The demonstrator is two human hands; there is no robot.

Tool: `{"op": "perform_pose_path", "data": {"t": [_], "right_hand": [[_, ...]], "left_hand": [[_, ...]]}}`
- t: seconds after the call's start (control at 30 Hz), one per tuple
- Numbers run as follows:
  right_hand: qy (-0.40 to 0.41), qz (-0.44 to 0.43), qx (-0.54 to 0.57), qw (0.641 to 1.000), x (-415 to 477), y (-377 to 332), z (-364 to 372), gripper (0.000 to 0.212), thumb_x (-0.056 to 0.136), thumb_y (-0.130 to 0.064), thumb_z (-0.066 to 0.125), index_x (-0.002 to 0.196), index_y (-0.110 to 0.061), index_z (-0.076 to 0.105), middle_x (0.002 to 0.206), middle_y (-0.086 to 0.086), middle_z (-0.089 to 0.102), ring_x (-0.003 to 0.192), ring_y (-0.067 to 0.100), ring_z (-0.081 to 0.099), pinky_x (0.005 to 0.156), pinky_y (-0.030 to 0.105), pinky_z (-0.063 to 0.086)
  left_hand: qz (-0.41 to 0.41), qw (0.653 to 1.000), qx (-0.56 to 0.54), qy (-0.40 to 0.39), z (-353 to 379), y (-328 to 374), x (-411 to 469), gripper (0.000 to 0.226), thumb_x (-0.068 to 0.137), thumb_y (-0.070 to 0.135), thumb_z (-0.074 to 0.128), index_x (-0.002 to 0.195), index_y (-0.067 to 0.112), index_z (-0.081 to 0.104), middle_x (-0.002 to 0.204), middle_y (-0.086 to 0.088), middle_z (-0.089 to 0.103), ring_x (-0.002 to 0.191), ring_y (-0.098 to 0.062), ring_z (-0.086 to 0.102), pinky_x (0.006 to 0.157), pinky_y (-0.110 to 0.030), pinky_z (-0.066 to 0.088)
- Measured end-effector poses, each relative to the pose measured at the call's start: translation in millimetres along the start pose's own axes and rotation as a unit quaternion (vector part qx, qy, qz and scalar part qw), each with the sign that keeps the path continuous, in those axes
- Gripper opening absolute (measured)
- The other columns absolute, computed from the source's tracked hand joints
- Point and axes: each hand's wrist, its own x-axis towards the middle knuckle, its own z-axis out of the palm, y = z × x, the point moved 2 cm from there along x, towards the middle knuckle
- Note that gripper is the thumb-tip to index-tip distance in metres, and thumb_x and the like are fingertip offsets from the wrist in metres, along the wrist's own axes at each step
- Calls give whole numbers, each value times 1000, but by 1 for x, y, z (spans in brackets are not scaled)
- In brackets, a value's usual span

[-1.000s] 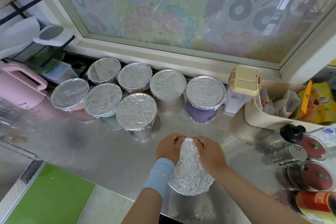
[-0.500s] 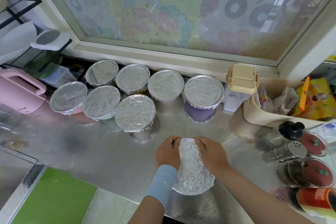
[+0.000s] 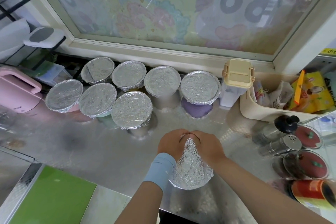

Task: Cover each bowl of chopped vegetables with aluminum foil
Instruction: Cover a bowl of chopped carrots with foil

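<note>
Seven foil-covered bowls (image 3: 131,109) stood far left on the steel counter (image 3: 101,147), while nearer, the left hand (image 3: 170,142) and right hand (image 3: 209,144), knuckles together, gripped the far edge of the near-centre foil-wrapped bowl (image 3: 192,169).

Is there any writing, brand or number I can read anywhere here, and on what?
No text here reads clearly.
On the yellow packet in the beige bin: print blurred.
On the pink appliance: marks too small.
On the yellow sticker at the right edge: characters blurred.
On the red can: label blurred.
</note>
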Motion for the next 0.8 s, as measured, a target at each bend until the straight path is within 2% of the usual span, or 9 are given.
{"op": "perform_pose_path", "data": {"t": [0.13,0.27,0.4,0.47,0.57,0.63,0.7,0.8], "right_hand": [[19,20,4,1000,-7,2,2,34,102,-38,42,131,-29,59,125,-10,65,114,14,60,96,31,46],[17,33,64,997,-11,7,2,27,102,-35,43,115,-36,67,107,-16,70,99,9,64,88,28,48],[8,9,43,999,-7,6,1,26,101,-39,42,107,-38,67,97,-16,72,89,10,65,82,33,51],[7,-2,26,1000,-7,5,0,25,102,-38,43,108,-38,67,97,-14,72,89,11,65,81,32,51],[-9,-39,23,999,-5,2,-2,25,102,-32,44,113,-35,67,103,-14,72,94,11,65,84,32,50],[-18,-43,31,998,-4,0,-4,24,101,-29,48,119,-28,64,110,-11,70,100,13,64,87,31,48],[13,-36,17,999,-7,1,-7,27,98,-28,53,123,-23,62,117,-8,67,107,15,62,92,32,47],[59,-15,3,998,-15,3,-9,21,100,-31,49,111,-27,67,103,-12,69,95,12,63,83,31,49]], "left_hand": [[-19,999,14,40,5,-3,-4,18,97,32,53,105,34,70,101,16,71,91,-9,63,82,-25,49],[-42,997,4,70,6,-2,-10,17,96,32,53,102,35,69,94,18,71,87,-7,62,79,-23,47],[-78,992,-12,94,9,-1,-19,15,95,32,52,96,36,66,86,18,68,81,-8,61,76,-25,49],[-85,992,3,92,8,-1,-19,14,95,34,51,97,37,64,89,16,69,85,-12,63,77,-26,49],[-28,995,58,69,6,0,-11,18,97,38,49,103,33,66,100,11,70,93,-14,62,80,-27,47],[1,999,28,30,5,-2,-5,20,98,34,50,108,33,68,104,12,71,95,-12,63,85,-27,48],[-9,1000,5,13,4,-5,-4,19,99,32,51,105,31,69,99,11,72,90,-13,64,84,-28,50],[-40,998,-11,47,4,-10,-7,20,100,32,48,99,28,67,92,9,71,85,-16,63,78,-27,48]]}}
